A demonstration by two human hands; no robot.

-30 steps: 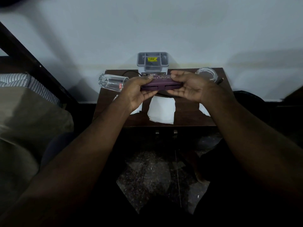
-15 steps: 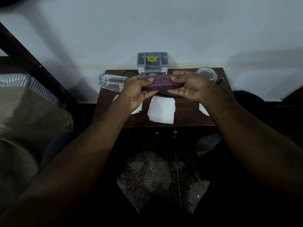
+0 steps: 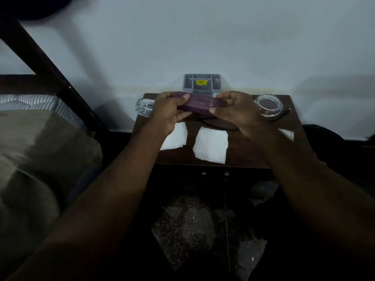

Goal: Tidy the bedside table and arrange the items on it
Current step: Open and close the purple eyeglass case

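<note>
Head view: both hands hold a purple case above the rear middle of the bedside table. The left hand grips its left end, the right hand its right end, fingers closed around it. A tumbler lies on its side at the rear left corner; a glass dish sits at the rear right. White tissues lie near the front edge. A grey organiser stands against the rear edge. Judged step: handling the case before placement. Next: set it down squarely on bare surface.
</note>
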